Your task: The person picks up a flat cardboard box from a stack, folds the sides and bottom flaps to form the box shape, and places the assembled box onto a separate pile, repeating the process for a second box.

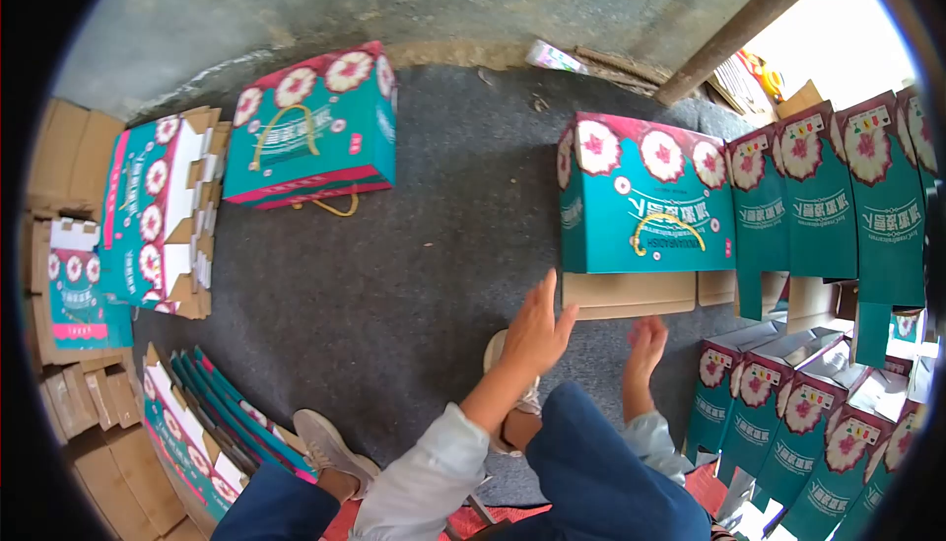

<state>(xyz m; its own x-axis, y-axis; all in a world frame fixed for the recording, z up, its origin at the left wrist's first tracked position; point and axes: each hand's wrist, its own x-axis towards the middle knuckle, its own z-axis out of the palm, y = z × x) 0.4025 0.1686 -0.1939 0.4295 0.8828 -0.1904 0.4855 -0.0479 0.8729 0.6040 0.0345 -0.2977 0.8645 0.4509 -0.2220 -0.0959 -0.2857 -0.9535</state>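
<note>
We hold our left hand [535, 329] near the lower left corner of the green box [601, 226], fingers stretched out, thumb apart, grasping nothing. Our right hand [644, 349], blurred, is just beside the brown cardboard [628, 295] below the box; its fingers look loosely bent and empty. The box sits beside a row of cartons [820, 216].
</note>
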